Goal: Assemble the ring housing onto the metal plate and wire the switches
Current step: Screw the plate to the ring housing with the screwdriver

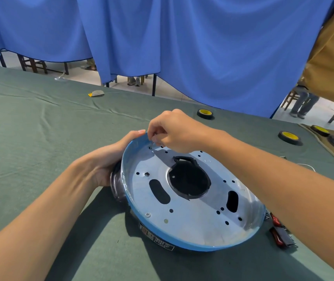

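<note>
A round metal plate with several holes and slots lies inside a blue-rimmed ring housing on the green table. A black collar shows through the plate's central opening. My left hand grips the housing's left rim and outer wall. My right hand pinches a small screw and holds it upright over a hole at the plate's far left edge. One screw sits fastened near the front left of the plate.
Red-handled tools lie on the table right of the housing, partly under my right arm. Three black tape rolls with yellow cores stand at the back right. A small scrap lies far back. Blue curtains hang behind.
</note>
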Demonstrator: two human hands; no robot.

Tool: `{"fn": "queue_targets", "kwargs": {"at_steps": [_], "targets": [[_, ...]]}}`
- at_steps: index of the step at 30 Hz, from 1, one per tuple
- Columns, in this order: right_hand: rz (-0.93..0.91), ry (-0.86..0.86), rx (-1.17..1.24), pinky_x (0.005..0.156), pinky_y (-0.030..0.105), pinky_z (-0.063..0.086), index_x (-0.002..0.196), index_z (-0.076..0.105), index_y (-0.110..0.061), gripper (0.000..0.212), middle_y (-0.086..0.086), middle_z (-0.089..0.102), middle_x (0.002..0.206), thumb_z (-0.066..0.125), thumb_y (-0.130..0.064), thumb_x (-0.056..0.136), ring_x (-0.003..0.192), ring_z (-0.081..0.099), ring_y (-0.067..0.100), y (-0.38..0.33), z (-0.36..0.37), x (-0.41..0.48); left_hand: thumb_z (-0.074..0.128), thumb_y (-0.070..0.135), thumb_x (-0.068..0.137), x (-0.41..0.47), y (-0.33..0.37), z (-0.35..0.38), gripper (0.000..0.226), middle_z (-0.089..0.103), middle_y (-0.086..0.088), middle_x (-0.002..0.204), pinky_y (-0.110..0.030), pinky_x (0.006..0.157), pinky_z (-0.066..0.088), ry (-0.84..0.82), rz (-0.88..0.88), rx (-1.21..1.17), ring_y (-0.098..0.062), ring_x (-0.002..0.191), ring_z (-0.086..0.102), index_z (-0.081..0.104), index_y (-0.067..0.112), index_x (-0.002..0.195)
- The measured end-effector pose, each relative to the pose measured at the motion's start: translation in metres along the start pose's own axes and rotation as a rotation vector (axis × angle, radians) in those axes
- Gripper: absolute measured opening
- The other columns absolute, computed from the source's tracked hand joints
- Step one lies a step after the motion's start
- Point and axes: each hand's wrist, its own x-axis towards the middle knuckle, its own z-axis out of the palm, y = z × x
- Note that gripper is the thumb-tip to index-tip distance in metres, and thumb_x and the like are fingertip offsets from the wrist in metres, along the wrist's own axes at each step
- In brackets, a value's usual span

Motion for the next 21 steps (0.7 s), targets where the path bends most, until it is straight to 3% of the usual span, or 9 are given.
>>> {"fn": "queue_targets", "kwargs": {"at_steps": [7, 14, 17, 21], "targets": [[-0.033, -0.006, -0.094, 0.076, 0.037, 0.051, 0.093, 0.071, -0.012, 0.017, -0.001, 0.063, 0.082, 0.057, -0.005, 0.088, 0.080, 0.054, 0.018, -0.004, 0.004, 0.005, 0.068, 0.069, 0.075, -0.004, -0.002, -0.002, 0.064, 0.072, -0.014, 0.091, -0.035, 0.064, 0.056, -0.017, 0.018, -0.005, -0.027, 0.074, 0.070, 0.078, 0.010, 0.096], [-0.026, -0.059, -0.099, 0.074, 0.030, 0.045, 0.096, 0.069, -0.016, 0.010, -0.003, 0.063, 0.089, 0.060, -0.019, 0.092, 0.086, 0.051, 0.016, -0.002, 0.010, 0.005, 0.055, 0.070, 0.081, -0.001, -0.004, -0.002, 0.064, 0.073, -0.014, 0.086, -0.033, 0.059, 0.057, 0.023, -0.009, -0.030, -0.026, 0.069, 0.071, 0.079, 0.010, 0.082], [-0.014, -0.028, -0.081, 0.074, 0.027, 0.045, 0.097, 0.070, -0.015, 0.012, -0.009, 0.061, 0.082, 0.064, -0.023, 0.090, 0.081, 0.050, 0.011, 0.000, 0.003, 0.004, 0.057, 0.057, 0.090, -0.001, -0.003, 0.000, 0.051, 0.071, -0.011, 0.082, -0.031, 0.059, 0.055, 0.014, -0.012, -0.016, -0.023, 0.066, 0.068, 0.077, 0.012, 0.078], [0.005, -0.028, -0.031, 0.069, 0.022, 0.050, 0.090, 0.073, -0.015, 0.008, -0.017, 0.060, 0.066, 0.068, -0.012, 0.085, 0.071, 0.057, 0.003, 0.002, -0.001, 0.003, 0.069, 0.041, 0.077, -0.003, -0.003, 0.005, 0.028, 0.072, -0.008, 0.080, -0.029, 0.059, 0.056, -0.009, 0.020, 0.014, -0.019, 0.066, 0.068, 0.077, 0.015, 0.071]]}}
